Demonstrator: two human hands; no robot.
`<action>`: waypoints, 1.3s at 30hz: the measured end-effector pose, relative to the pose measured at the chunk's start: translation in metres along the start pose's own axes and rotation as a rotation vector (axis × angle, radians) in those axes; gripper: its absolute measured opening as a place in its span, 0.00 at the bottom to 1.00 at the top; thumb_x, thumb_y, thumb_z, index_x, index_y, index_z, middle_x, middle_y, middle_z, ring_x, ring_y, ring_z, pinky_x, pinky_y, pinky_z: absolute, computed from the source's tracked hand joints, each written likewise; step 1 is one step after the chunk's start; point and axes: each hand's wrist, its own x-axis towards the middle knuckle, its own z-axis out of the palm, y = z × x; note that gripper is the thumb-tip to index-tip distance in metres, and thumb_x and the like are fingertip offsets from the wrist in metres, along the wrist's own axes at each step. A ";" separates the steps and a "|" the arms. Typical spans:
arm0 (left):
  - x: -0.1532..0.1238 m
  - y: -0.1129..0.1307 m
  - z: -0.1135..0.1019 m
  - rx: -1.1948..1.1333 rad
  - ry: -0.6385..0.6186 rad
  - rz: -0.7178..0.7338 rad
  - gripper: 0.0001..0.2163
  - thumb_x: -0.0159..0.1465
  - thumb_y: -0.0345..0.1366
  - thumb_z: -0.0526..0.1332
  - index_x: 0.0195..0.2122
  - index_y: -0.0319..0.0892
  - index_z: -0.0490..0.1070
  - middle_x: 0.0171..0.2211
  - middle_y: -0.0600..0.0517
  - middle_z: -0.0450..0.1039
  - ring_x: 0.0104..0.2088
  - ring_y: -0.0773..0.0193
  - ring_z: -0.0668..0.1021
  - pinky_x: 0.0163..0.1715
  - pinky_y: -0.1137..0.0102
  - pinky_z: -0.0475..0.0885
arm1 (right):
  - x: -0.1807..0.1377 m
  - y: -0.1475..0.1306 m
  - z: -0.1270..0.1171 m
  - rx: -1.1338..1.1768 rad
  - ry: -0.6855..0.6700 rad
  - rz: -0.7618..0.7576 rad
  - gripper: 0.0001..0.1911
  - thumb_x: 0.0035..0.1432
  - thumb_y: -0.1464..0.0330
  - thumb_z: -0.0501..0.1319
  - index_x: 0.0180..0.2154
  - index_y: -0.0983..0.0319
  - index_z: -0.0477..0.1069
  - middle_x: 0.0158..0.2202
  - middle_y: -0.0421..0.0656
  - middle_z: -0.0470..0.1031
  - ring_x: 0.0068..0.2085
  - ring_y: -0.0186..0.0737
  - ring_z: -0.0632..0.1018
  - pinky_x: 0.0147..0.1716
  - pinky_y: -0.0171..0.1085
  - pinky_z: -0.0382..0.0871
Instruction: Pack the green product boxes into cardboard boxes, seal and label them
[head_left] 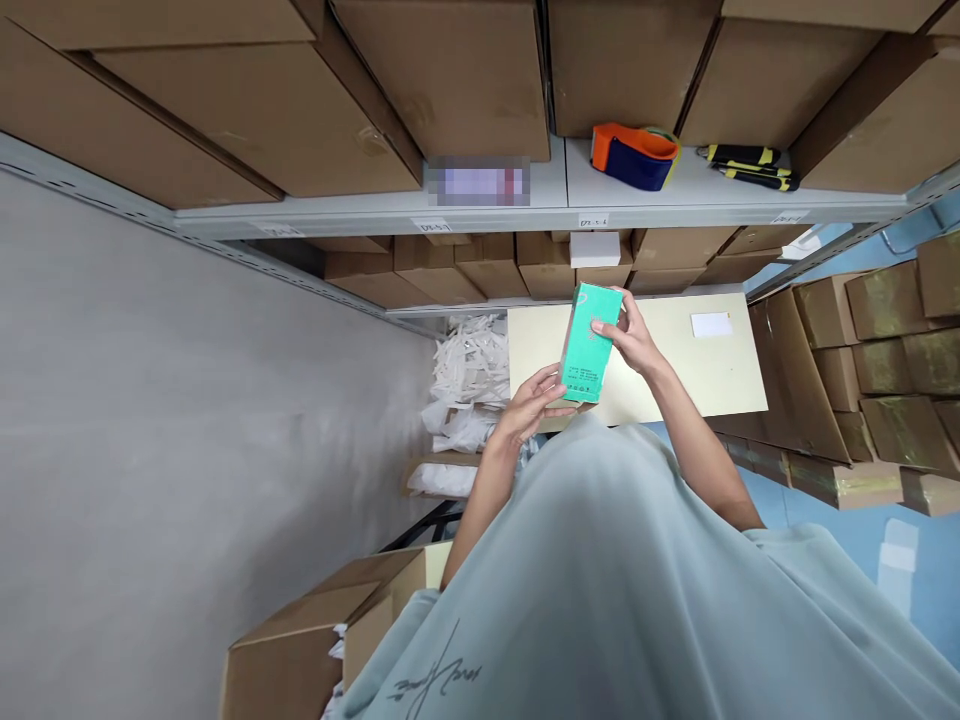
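Observation:
A green carton (589, 345) with dark print near its lower end is held tilted over the near edge of a cream tabletop (660, 370). My right hand (628, 335) grips its upper right side, the thumb lying across the front face. Around the lower left corner, the fingers of my left hand (534, 400) support the carton from the side and below. A white slip or flat box (711, 324) lies on the tabletop to the right. Behind the carton, a small white box (595, 249) sits at the lower shelf's edge.
Above the tabletop, a metal shelf (510, 217) bears large cardboard boxes (450, 80), an orange-and-blue tape dispenser (636, 156) and yellow-black utility knives (750, 166). White paper strips (472, 365) pile up at left beside a grey wall (187, 400). Stacked cartons (900, 350) stand right; an open box (300, 630) is lower left.

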 end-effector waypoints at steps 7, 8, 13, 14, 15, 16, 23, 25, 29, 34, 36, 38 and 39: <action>0.002 0.002 0.015 -0.079 -0.155 -0.099 0.41 0.55 0.53 0.85 0.69 0.55 0.75 0.65 0.42 0.82 0.62 0.40 0.86 0.55 0.50 0.87 | 0.001 0.001 -0.003 0.042 -0.019 -0.003 0.51 0.49 0.36 0.78 0.65 0.48 0.64 0.64 0.48 0.77 0.60 0.54 0.80 0.59 0.52 0.83; 0.004 0.001 0.016 -0.091 -0.159 -0.104 0.40 0.56 0.53 0.85 0.68 0.54 0.75 0.64 0.42 0.83 0.61 0.40 0.86 0.57 0.50 0.87 | 0.001 0.002 -0.006 0.049 -0.027 -0.002 0.50 0.49 0.36 0.78 0.65 0.48 0.63 0.63 0.47 0.77 0.60 0.53 0.81 0.59 0.52 0.83; 0.013 -0.011 0.023 -0.111 -0.057 -0.071 0.34 0.56 0.44 0.85 0.63 0.44 0.79 0.56 0.41 0.87 0.55 0.45 0.89 0.57 0.56 0.85 | 0.001 -0.002 -0.021 0.076 -0.106 0.009 0.48 0.51 0.40 0.80 0.66 0.47 0.64 0.62 0.45 0.77 0.58 0.51 0.80 0.58 0.49 0.82; 0.015 -0.014 0.026 -0.107 -0.019 -0.061 0.35 0.55 0.42 0.85 0.63 0.43 0.80 0.54 0.42 0.88 0.53 0.46 0.89 0.55 0.58 0.86 | 0.002 -0.004 -0.024 0.069 -0.121 0.006 0.48 0.51 0.41 0.80 0.66 0.47 0.65 0.63 0.45 0.76 0.58 0.52 0.80 0.59 0.50 0.81; 0.016 -0.017 0.030 -0.103 0.023 -0.047 0.35 0.53 0.42 0.85 0.62 0.44 0.80 0.54 0.43 0.88 0.52 0.48 0.90 0.53 0.59 0.86 | 0.002 -0.006 -0.026 0.055 -0.131 0.002 0.49 0.52 0.41 0.80 0.67 0.47 0.65 0.64 0.45 0.76 0.59 0.52 0.80 0.60 0.51 0.81; 0.017 -0.020 0.035 -0.098 0.070 -0.027 0.35 0.52 0.42 0.86 0.61 0.45 0.81 0.53 0.44 0.88 0.51 0.49 0.89 0.52 0.61 0.86 | 0.002 -0.008 -0.028 0.039 -0.134 -0.003 0.50 0.52 0.41 0.80 0.69 0.47 0.64 0.65 0.46 0.75 0.61 0.54 0.79 0.61 0.53 0.81; 0.024 -0.027 0.057 0.048 0.407 0.253 0.37 0.48 0.39 0.85 0.61 0.43 0.82 0.55 0.45 0.86 0.55 0.51 0.87 0.63 0.57 0.82 | -0.001 -0.011 -0.018 -0.088 0.028 -0.026 0.51 0.56 0.40 0.77 0.73 0.46 0.62 0.75 0.51 0.68 0.63 0.56 0.81 0.55 0.54 0.86; 0.024 -0.028 0.059 0.087 0.462 0.280 0.40 0.48 0.36 0.85 0.64 0.43 0.80 0.59 0.44 0.84 0.59 0.50 0.85 0.64 0.57 0.81 | -0.002 -0.006 -0.010 -0.149 0.078 -0.037 0.44 0.59 0.41 0.75 0.69 0.49 0.66 0.73 0.51 0.71 0.60 0.54 0.82 0.53 0.51 0.87; 0.019 -0.033 0.056 0.011 0.496 0.258 0.41 0.48 0.31 0.83 0.66 0.46 0.78 0.66 0.43 0.78 0.65 0.49 0.81 0.62 0.63 0.80 | -0.005 0.004 0.000 -0.219 0.134 -0.041 0.34 0.61 0.44 0.71 0.61 0.52 0.71 0.67 0.49 0.76 0.55 0.50 0.83 0.51 0.48 0.87; 0.023 -0.034 0.038 -0.412 0.473 0.096 0.22 0.63 0.37 0.72 0.58 0.48 0.77 0.58 0.46 0.81 0.56 0.55 0.85 0.59 0.61 0.81 | -0.021 0.001 0.004 -0.343 0.172 -0.106 0.29 0.64 0.48 0.70 0.61 0.52 0.72 0.70 0.50 0.74 0.60 0.50 0.82 0.54 0.48 0.87; 0.032 -0.031 0.028 -0.568 0.458 -0.011 0.13 0.69 0.41 0.66 0.51 0.44 0.76 0.48 0.45 0.82 0.47 0.56 0.86 0.53 0.60 0.82 | -0.035 -0.004 0.009 -0.456 0.163 -0.222 0.27 0.66 0.51 0.70 0.62 0.52 0.73 0.75 0.53 0.68 0.68 0.55 0.78 0.56 0.51 0.86; 0.045 -0.027 0.019 -0.632 0.424 -0.085 0.12 0.71 0.44 0.62 0.47 0.41 0.76 0.38 0.46 0.81 0.39 0.56 0.84 0.47 0.61 0.82 | -0.051 -0.006 0.016 -0.587 0.116 -0.367 0.25 0.68 0.55 0.71 0.63 0.52 0.73 0.78 0.54 0.65 0.74 0.58 0.74 0.61 0.57 0.84; 0.052 -0.025 0.015 -0.638 0.409 -0.097 0.12 0.72 0.44 0.60 0.45 0.41 0.76 0.35 0.47 0.80 0.36 0.56 0.83 0.44 0.62 0.80 | -0.060 -0.005 0.020 -0.650 0.071 -0.440 0.25 0.69 0.57 0.71 0.63 0.51 0.73 0.78 0.54 0.66 0.75 0.59 0.73 0.64 0.59 0.82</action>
